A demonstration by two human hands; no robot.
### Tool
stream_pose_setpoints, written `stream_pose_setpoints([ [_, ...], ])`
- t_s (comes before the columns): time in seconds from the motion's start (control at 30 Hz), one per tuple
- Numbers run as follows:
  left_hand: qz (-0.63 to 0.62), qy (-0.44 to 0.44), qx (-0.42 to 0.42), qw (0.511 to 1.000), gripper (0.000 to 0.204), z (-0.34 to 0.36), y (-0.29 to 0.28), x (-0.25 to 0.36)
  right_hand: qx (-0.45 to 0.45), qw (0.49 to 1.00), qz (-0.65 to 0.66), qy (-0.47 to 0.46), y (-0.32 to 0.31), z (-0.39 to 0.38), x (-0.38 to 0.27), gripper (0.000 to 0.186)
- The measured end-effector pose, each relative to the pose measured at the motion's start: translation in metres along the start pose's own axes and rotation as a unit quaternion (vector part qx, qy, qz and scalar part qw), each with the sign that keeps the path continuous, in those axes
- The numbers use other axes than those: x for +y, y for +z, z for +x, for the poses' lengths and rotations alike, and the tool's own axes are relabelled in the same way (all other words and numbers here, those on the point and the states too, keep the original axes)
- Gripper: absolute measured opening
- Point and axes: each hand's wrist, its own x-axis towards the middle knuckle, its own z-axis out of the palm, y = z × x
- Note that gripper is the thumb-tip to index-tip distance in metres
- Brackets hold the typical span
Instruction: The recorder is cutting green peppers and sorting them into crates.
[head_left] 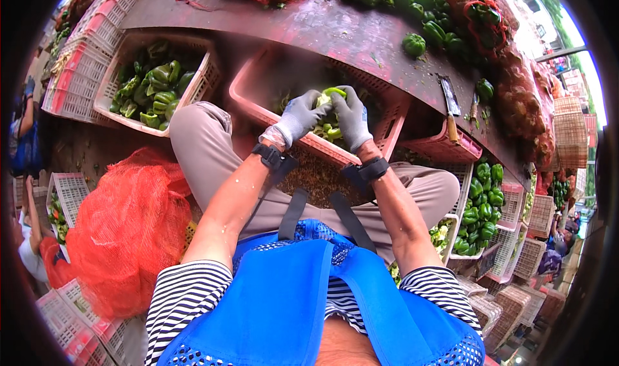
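Both my hands, in grey gloves, are over a pink crate between my knees. My left hand and my right hand meet with bent fingers around a green pepper. Pale inner flesh shows on its left side, beside my left fingertips. The fingers hide much of it, so its full shape cannot be made out. Beneath my hands, cut green pepper pieces lie in the crate.
A cream crate of green peppers stands left of my knee, above a red mesh sack. On the dark table ahead lie loose peppers, filled mesh sacks and a knife. Another pepper crate is at right.
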Motion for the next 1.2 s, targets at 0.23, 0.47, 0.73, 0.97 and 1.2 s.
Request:
stream_pose_setpoints([
  [0.23,-0.259,-0.072,-0.141,0.953,0.031,-0.004,-0.008,0.008,-0.064,0.992,-0.101,-0.031,-0.026,-0.007,-0.037,0.031],
  [0.47,-0.227,-0.097,-0.065,0.967,0.038,-0.001,0.0,0.021,-0.001,0.991,-0.132,-0.023,-0.015,-0.011,-0.047,0.032],
  [0.73,-0.251,-0.112,-0.115,0.955,0.03,-0.007,0.005,0.014,-0.007,0.967,-0.236,-0.092,-0.016,-0.002,-0.042,0.029],
  [0.97,-0.221,-0.098,-0.088,0.966,0.019,-0.01,0.007,-0.016,-0.054,0.993,-0.103,-0.026,-0.008,0.002,-0.002,0.03],
  [1.2,-0.206,-0.124,-0.138,0.961,0.02,-0.007,0.016,-0.019,-0.072,0.991,0.025,0.109,-0.015,-0.004,0.026,0.024],
])
